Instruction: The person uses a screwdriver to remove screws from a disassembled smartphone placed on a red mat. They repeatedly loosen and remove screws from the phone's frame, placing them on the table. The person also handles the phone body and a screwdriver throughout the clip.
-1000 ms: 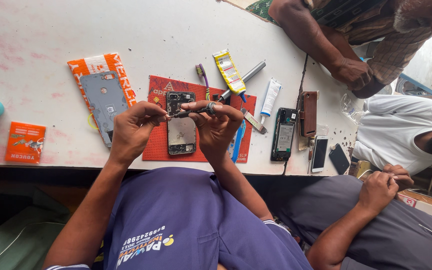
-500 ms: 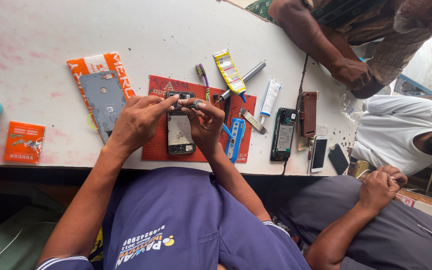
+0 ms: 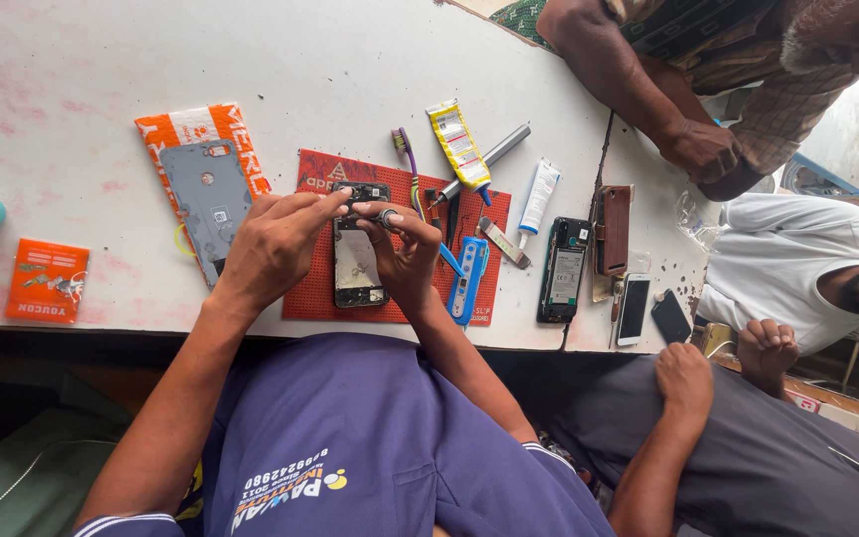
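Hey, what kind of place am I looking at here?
Most likely a phone repair counter. An opened phone lies on a red work mat under both hands; another opened phone, a glue tube and a removed back cover lie around.

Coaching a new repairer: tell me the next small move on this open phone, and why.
Probably press the phone flat on the red mat with the left hand while the right hand works at the top end. Both hands' fingers meet there, and the phone lies open and loose on the mat.
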